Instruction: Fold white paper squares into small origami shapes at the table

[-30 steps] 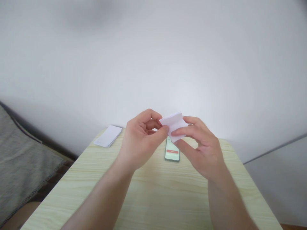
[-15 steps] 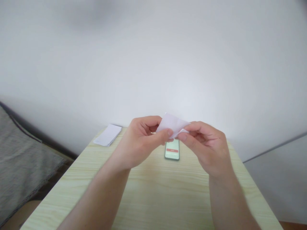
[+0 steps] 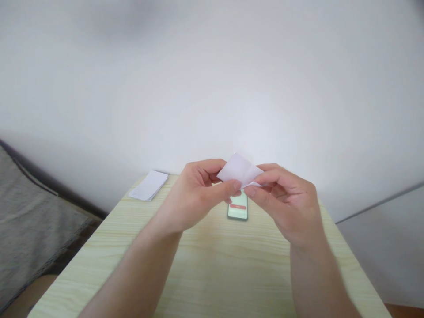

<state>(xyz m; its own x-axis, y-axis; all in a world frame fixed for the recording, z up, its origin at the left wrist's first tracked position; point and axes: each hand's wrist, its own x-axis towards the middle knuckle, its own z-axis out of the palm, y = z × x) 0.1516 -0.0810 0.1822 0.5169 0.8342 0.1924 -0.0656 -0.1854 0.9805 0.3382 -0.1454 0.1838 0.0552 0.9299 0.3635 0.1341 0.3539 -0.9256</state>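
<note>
Left fingers (image 3: 230,187) and right fingers (image 3: 269,176) pinch folded paper (image 3: 239,169).

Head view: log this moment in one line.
left hand: pinches paper | right hand: pinches paper | phone: on table, screen lit | stack: table's far left

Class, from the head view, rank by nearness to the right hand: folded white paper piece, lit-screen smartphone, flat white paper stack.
1. Folded white paper piece: pinched by the right hand.
2. Lit-screen smartphone: lying just beneath it.
3. Flat white paper stack: far left table corner.
</note>
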